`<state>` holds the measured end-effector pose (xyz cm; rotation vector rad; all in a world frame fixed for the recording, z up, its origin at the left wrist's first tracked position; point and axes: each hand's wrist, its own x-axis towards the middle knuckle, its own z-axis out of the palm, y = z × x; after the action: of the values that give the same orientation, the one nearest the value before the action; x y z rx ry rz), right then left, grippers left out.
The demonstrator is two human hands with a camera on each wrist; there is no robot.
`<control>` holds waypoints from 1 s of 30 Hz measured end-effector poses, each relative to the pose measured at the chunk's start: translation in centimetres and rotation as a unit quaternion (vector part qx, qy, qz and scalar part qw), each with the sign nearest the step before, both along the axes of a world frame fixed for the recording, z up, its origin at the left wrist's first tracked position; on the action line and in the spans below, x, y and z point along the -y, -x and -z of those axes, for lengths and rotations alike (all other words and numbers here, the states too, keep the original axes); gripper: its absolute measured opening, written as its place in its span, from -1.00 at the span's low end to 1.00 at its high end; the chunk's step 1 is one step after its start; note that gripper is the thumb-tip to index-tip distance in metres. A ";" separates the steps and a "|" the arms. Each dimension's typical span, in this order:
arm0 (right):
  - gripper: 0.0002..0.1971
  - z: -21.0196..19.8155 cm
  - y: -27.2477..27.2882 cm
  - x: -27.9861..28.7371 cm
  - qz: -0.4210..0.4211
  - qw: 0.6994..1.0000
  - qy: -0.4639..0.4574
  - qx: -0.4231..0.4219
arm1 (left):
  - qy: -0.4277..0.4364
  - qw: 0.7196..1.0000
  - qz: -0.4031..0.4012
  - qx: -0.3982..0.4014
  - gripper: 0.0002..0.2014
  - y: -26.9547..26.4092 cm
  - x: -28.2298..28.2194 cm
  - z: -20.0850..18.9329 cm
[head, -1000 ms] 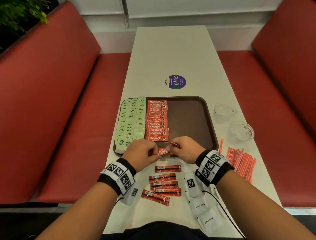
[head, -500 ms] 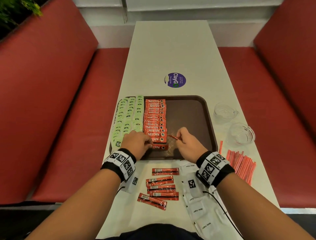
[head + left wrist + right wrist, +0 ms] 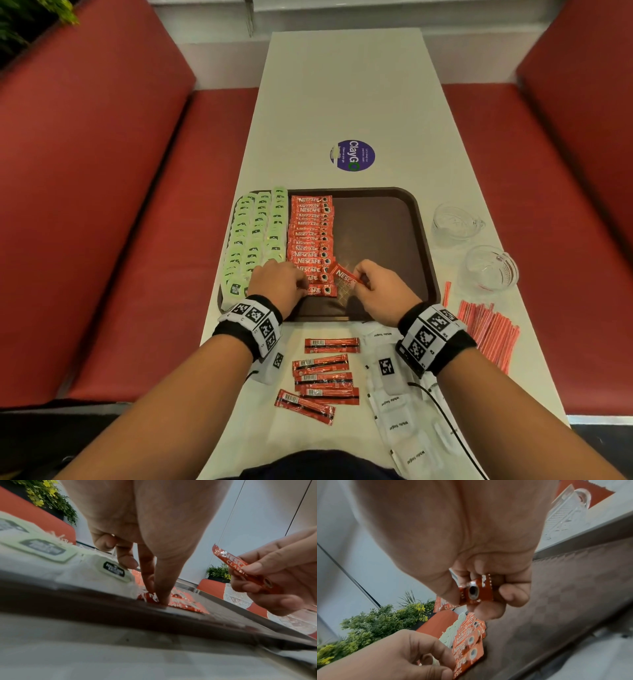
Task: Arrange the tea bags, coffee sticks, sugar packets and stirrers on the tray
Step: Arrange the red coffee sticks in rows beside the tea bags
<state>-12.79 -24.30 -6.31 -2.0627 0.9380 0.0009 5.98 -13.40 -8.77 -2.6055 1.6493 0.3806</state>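
Note:
A brown tray (image 3: 394, 222) holds columns of green tea bags (image 3: 257, 233) at its left and a row of red coffee sticks (image 3: 311, 236) beside them. My left hand (image 3: 277, 284) is at the row's near end, thumb and forefinger tips pressing the nearest stick (image 3: 323, 290) flat, as the left wrist view shows (image 3: 178, 603). My right hand (image 3: 376, 291) pinches another coffee stick (image 3: 344, 275), tilted just above the tray right of the row; its end shows between thumb and fingers (image 3: 476, 591). The tray's right half is bare.
Several loose coffee sticks (image 3: 325, 373) and white sugar packets (image 3: 400, 425) lie on the table in front of the tray. Red stirrers (image 3: 489, 329) are piled at the right edge. Two glass cups (image 3: 455, 222) (image 3: 489, 267) stand right of the tray. Red benches flank the table.
Both hands moved from the tray's front edge onto the tray. A stick now lies at the near end of the row under my left fingers. The right hand's stick is lifted and tilted.

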 end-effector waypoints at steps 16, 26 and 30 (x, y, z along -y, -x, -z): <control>-0.96 0.2 -1.1 -0.4 -0.051 0.998 0.027 0.000 | 0.137 0.972 0.080 -0.175 -0.84 0.5 1.2 -2.4; -0.60 0.9 -0.2 -1.4 -0.116 0.989 0.028 -0.086 | 0.059 0.989 -0.054 -0.124 -0.92 -0.9 -0.9 -0.7; -0.69 0.0 -0.7 -2.3 -0.227 0.959 0.084 -0.145 | 0.030 0.996 -0.037 -0.070 -0.88 -0.3 -1.0 0.1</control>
<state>-12.07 -21.97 -6.35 -2.4414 0.6266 0.4937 6.29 -12.42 -8.86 -2.7478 1.6322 0.5360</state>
